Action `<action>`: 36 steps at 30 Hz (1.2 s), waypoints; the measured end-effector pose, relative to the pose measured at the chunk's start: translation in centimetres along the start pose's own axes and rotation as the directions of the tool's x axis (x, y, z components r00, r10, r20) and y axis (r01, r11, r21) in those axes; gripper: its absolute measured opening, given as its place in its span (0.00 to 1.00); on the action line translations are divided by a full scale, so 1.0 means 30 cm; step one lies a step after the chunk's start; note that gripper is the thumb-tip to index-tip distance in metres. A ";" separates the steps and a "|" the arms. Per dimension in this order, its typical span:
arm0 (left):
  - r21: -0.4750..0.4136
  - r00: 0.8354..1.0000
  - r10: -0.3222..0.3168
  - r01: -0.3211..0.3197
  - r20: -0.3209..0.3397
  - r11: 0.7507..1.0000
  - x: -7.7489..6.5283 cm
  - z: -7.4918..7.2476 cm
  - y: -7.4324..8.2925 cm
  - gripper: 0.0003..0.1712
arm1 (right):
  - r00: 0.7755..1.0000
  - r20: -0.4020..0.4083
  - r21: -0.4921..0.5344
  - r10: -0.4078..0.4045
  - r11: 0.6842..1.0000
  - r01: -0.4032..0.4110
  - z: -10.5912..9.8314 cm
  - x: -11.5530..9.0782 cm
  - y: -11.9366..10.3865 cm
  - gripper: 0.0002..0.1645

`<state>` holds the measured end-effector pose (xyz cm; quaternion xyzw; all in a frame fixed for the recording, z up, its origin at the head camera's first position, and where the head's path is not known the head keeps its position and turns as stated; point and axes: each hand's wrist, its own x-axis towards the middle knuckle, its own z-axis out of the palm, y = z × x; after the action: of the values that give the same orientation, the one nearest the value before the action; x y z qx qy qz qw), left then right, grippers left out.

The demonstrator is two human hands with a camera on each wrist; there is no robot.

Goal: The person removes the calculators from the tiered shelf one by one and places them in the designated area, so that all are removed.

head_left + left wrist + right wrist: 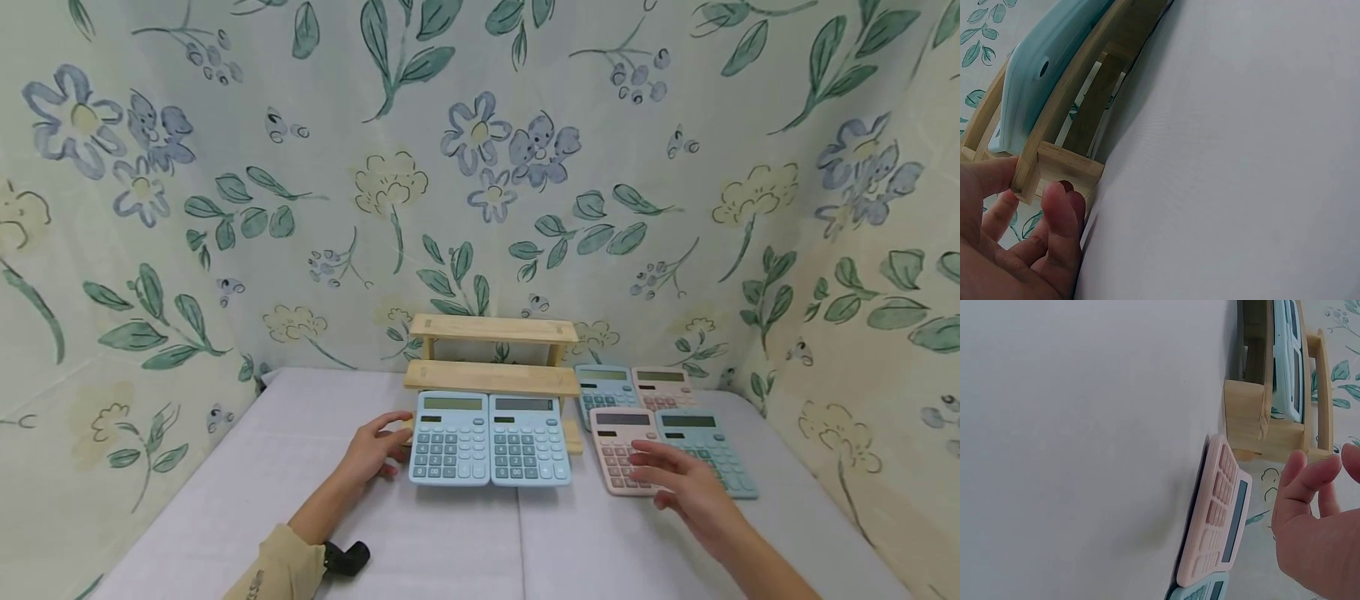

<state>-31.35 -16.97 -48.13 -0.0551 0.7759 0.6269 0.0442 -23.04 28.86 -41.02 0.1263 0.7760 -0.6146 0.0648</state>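
Observation:
Two light blue calculators lean side by side on the front of a tiered wooden rack, keys facing me. My left hand is at the rack's left end. In the left wrist view its fingers and thumb curl around the end of the front rail, beside one calculator's edge. My right hand is raised to the right of the rack, fingers loosely bent and holding nothing. In the head view it overlaps a pink calculator and a blue-green one.
Behind those two, another blue calculator and another pink one lie right of the rack. A white cloth covers the table. Floral fabric hangs behind and at both sides. A black object is by my left sleeve.

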 end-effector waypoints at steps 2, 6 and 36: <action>-0.002 1.000 0.002 -0.002 -0.002 1.000 -0.001 0.000 -0.001 0.23 | 1.000 0.013 0.001 -0.007 1.000 0.007 0.021 -0.001 -0.005 0.36; -0.003 1.000 0.000 0.000 -0.006 1.000 -0.003 0.000 -0.003 0.23 | 0.999 0.031 0.004 -0.016 1.000 0.016 0.068 0.000 -0.010 0.34; -0.004 1.000 0.017 -0.017 -0.013 1.000 -0.022 0.017 -0.026 0.23 | 0.996 0.075 0.082 -0.049 0.996 0.043 0.269 0.036 0.029 0.34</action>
<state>-30.57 -16.60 -48.90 -0.0526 0.7754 0.6284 0.0336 -24.28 21.35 -44.01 0.0872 0.7502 -0.6511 0.0753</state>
